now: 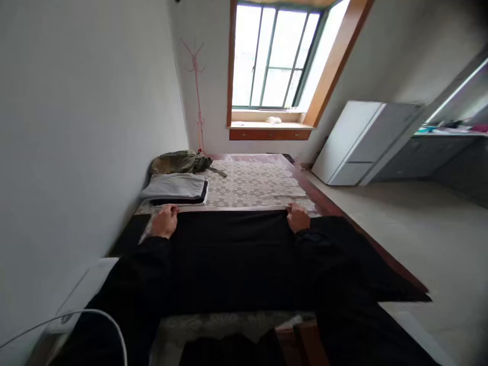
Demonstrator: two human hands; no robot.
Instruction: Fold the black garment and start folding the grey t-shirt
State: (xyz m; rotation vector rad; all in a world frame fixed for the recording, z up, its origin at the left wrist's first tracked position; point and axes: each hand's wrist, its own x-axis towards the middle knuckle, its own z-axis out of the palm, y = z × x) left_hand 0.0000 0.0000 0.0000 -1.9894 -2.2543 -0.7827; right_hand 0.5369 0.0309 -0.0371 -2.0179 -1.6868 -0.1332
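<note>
A black garment (232, 254) lies spread flat across the near part of a table covered with a lace cloth (255, 183). My left hand (165, 221) pinches its far left corner and my right hand (298, 218) pinches its far right corner, both at the garment's far edge. Both my arms are in black sleeves. A black part of the garment hangs off the table's right side (381, 274).
Folded grey and dark clothes (175, 188) are stacked at the left by the wall, with an olive-green bundle (181, 162) behind them. Beyond stand a pink coat rack (198, 91), a window (274, 56) and a white cabinet (362, 142). A white cable (95, 315) curves at the bottom left.
</note>
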